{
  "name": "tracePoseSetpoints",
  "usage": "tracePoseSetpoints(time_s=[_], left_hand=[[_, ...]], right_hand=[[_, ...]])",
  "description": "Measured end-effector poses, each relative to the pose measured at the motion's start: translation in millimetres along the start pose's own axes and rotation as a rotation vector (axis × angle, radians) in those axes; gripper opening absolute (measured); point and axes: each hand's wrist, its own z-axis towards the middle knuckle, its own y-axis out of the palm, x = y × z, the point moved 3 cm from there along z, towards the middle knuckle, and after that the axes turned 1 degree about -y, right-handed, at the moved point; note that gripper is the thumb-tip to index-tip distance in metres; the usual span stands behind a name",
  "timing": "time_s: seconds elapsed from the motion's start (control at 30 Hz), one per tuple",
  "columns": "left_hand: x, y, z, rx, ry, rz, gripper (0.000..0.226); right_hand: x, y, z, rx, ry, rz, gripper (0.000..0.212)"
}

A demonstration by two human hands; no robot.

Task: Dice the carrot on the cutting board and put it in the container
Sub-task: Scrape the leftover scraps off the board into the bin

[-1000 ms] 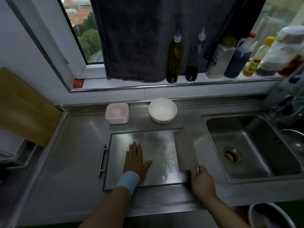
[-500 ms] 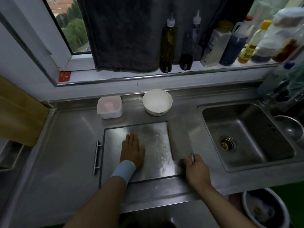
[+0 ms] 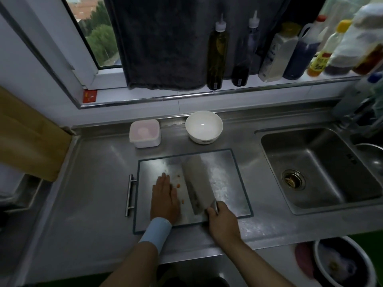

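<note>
A steel cutting board [image 3: 226,183] lies on the counter. My left hand [image 3: 164,198] rests flat on its left half, fingers straight. A few small orange carrot bits [image 3: 177,185] lie on the board between that hand and the cleaver [image 3: 196,183]. My right hand [image 3: 222,221] grips the cleaver's handle at the board's near edge, and the broad blade lies nearly flat across the board's middle. A white bowl [image 3: 204,126] stands just behind the board. Beside it on the left stands a lidded white container [image 3: 145,133].
A steel sink [image 3: 323,168] lies to the right of the board. Bottles [image 3: 217,52] line the windowsill behind. A wooden board [image 3: 29,133] leans at the far left. The cutting board's handle [image 3: 130,195] sticks out on its left side. A basin [image 3: 344,264] sits below the counter at right.
The cleaver has swept left from the board's right edge to its middle, close to my left hand. Carrot bits now show between hand and blade. The camera shifted.
</note>
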Motion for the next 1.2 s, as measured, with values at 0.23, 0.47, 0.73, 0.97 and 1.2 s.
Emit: tracePoseSetpoints(time_s=[0.23, 0.47, 0.73, 0.97, 1.2], left_hand=[[-32.8, -1.1, -28.7, -0.164, -0.036, 0.388, 0.091], [-16.9, 5.5, 19.2, -0.164, -0.068, 0.293, 0.079], [7.5, 21.5, 28.0, -0.213, 0.056, 0.251, 0.082], [16.4, 19.6, 25.7, -0.208, 0.045, 0.042, 0.073], [27.6, -13.3, 47.7, -0.123, -0.293, -1.023, 0.05]], right_hand=[[22.1, -24.5, 15.3, 0.152, 0.108, 0.068, 0.017], [3.8, 24.8, 14.3, 0.037, 0.044, -0.045, 0.02], [-12.4, 57.4, 4.3, 0.018, 0.017, -0.069, 0.016], [-17.9, 71.5, 2.2, -0.049, 0.025, -0.029, 0.013], [-13.9, 52.3, 7.9, -0.165, 0.254, 0.469, 0.034]])
